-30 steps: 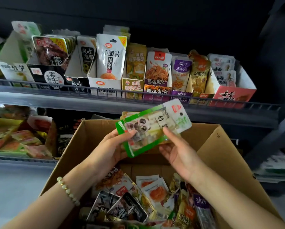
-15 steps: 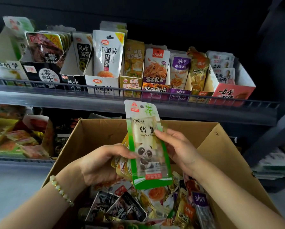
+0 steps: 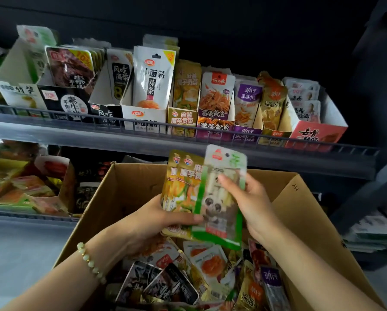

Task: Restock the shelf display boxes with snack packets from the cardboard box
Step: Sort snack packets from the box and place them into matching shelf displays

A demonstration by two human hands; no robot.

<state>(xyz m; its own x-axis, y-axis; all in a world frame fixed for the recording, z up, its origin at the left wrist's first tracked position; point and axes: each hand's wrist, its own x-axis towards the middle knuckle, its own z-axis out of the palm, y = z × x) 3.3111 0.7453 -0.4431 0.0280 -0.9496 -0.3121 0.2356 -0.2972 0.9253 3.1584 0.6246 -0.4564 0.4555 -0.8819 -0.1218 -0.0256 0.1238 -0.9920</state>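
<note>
Both hands had risen since half a second earlier, and the gold packets (image 3: pixel 180 182), then half hidden low behind the green packet (image 3: pixel 219 205), stood fanned at its left. A second earlier the green packet had lain crosswise.

The green packet was held over the middle of the box (image 3: pixel 120 194), near its far wall and just below the shelf's (image 3: pixel 98 140) front edge. Its long axis stood nearly upright, with the hang-hole end pointing up at the shelf and leaning slightly right, and the panda face turned to the camera. It was a flat, glossy film pouch with a green border and a clear window over pale strips.

The right hand (image 3: pixel 252 198) pinched its right edge, thumb across the front and fingers behind. The left hand (image 3: pixel 151 223) gripped the lower ends of the gold packets, and its thumb reached across to the green packet's lower left edge. The gold packets were shiny foil rectangles, also upright, overlapping one another.

The box was plain brown cardboard, with loose packets (image 3: pixel 208 263) heaped in its bottom. Along the shelf's wire front rail stood a row of open card display boxes (image 3: pixel 144 117) with pouches upright inside. A bracelet (image 3: pixel 91 262) of pale round beads circled the left wrist.
</note>
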